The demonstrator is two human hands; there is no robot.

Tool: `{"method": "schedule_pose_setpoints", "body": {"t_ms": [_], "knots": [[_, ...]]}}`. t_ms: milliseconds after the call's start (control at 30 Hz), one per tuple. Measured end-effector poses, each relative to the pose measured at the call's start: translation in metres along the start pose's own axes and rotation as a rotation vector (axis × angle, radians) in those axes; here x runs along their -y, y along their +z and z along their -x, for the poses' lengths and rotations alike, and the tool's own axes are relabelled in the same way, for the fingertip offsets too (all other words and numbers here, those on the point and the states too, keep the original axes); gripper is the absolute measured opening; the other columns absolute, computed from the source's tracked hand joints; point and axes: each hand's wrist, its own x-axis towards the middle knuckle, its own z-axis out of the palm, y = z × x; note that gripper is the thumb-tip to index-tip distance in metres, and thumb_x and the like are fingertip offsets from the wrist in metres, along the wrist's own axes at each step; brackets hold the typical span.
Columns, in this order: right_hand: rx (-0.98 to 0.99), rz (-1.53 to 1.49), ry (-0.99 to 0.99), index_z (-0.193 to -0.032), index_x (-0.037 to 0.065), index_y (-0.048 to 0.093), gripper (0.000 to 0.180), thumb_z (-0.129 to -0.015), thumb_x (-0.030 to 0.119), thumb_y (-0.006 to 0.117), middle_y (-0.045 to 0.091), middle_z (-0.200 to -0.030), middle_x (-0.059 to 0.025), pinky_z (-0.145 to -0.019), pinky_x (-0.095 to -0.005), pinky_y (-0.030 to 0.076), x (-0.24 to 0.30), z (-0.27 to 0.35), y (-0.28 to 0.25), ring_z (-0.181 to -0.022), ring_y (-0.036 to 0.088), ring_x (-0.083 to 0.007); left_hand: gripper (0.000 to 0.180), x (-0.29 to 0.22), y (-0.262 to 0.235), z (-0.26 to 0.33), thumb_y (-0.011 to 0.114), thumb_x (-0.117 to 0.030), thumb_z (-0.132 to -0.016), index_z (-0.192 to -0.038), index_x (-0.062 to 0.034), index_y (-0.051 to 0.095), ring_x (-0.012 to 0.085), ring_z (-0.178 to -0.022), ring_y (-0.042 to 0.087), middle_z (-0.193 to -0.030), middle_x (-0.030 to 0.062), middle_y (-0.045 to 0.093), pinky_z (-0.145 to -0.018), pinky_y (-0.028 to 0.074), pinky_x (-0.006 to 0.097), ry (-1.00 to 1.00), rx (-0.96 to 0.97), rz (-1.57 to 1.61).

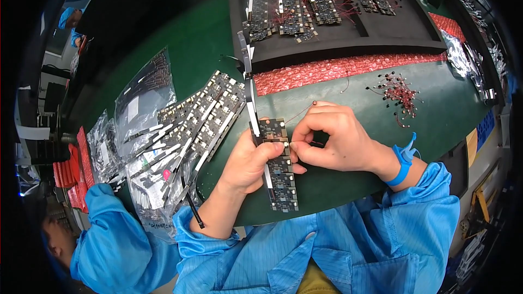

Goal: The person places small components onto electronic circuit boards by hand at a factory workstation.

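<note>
A long dark strip of joined circuit boards [283,179], with white flat cables along its left side, stands lengthwise in front of me. My left hand [248,158] grips it from the left, thumb pressed on its face. At the strip's right edge, my right hand [332,139] is closed in a pinch on a thin red wire lead [298,115]. The lead's small dark round end shows above the forefinger; the part between the fingertips is mostly hidden. A pile of similar red wire leads with black ends [400,95] lies on the green table [338,185] to the right.
A black tray [348,46] with wired board strips stands at the back, red bubble wrap [348,68] along its front. Stacked board strips [212,109] and clear plastic bags [144,92] lie at left. A co-worker's blue sleeve [111,234] is close by at lower left.
</note>
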Motion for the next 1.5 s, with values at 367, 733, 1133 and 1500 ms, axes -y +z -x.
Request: {"method": "schedule_pose_setpoints", "body": {"t_ms": [367, 733, 1133, 1500], "knots": [[0.033, -0.081, 0.018, -0.058, 0.003, 0.051, 0.006, -0.054, 0.004, 0.056, 0.049, -0.052, -0.0034, -0.047, -0.0238, 0.037, -0.001, -0.001, 0.000, -0.048, 0.048, -0.0146, 0.015, -0.001, -0.005, 0.001, 0.044, -0.005, -0.068, -0.078, 0.0053, 0.042, 0.0179, -0.055, 0.052, -0.063, 0.0117, 0.049, -0.050, 0.049, 0.032, -0.032, 0.108, 0.040], [0.107, -0.074, 0.085, -0.061, 0.003, 0.051, 0.005, -0.058, 0.005, 0.055, 0.051, -0.056, -0.0046, -0.050, -0.0255, 0.039, -0.001, 0.001, -0.006, -0.051, 0.049, -0.0165, 0.015, 0.002, 0.002, -0.001, 0.038, -0.002, -0.067, -0.079, 0.0056, 0.041, 0.0178, -0.055, 0.051, -0.062, 0.0108, 0.047, -0.051, 0.048, 0.032, -0.045, 0.058, 0.020], [0.188, 0.560, 0.249, -0.071, 0.008, 0.054, 0.016, -0.055, 0.011, 0.058, 0.048, -0.066, -0.0073, -0.060, -0.0314, 0.036, -0.042, -0.001, -0.079, -0.069, 0.045, -0.0228, 0.021, 0.002, -0.005, -0.004, 0.045, -0.012, -0.072, -0.089, -0.0025, 0.039, 0.0187, -0.064, 0.050, -0.078, 0.0097, 0.046, -0.049, 0.045, 0.030, 0.070, -0.097, 0.149], [0.270, 0.756, 0.130, -0.061, 0.008, 0.049, 0.006, -0.057, 0.009, 0.053, 0.042, -0.071, -0.0048, -0.063, -0.0289, 0.031, -0.034, -0.006, -0.060, -0.073, 0.039, -0.0205, 0.028, 0.005, -0.007, -0.002, 0.047, -0.008, -0.071, -0.096, 0.0002, 0.037, 0.0152, -0.066, 0.051, -0.074, 0.0082, 0.049, -0.058, 0.044, 0.027, 0.045, -0.003, 0.140]]}}
